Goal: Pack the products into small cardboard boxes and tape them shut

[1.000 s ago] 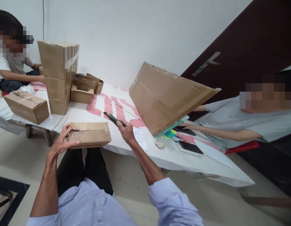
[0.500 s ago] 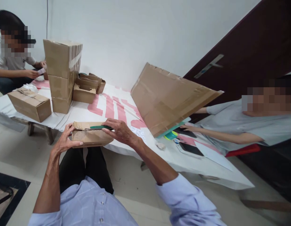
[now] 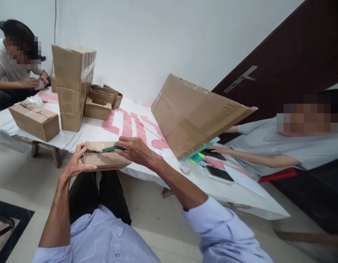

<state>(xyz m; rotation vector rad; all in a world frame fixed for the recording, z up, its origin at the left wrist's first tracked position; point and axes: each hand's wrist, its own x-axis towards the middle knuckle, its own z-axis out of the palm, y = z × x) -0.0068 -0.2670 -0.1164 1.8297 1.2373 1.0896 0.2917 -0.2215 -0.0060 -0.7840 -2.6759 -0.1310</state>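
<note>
A small cardboard box (image 3: pixel 108 160) is held at the table's near edge, above my lap. My left hand (image 3: pixel 77 160) grips its left end, thumb along the front and fingers over the top corner. A slim green utility knife (image 3: pixel 110 148) is in my right hand (image 3: pixel 134 149), closed round its right part. Its far end points left and lies at the slit along the box's top seam, where the cardboard edge looks torn. Whether a blade is out I cannot tell. Printed lines show on the box's left part.
A closed carton (image 3: pixel 34 120) and a tall stack of cartons (image 3: pixel 69 95) stand at left, with open boxes (image 3: pixel 99 104) behind. A big cardboard sheet (image 3: pixel 199 113) leans at right, near a tape roll (image 3: pixel 196 157) and a tablet-like device (image 3: pixel 218 173). People sit at both ends.
My right hand has shifted a little left with the utility knife, which now tilts more against the seam. My left hand stays put. The person at left has bent lower.
</note>
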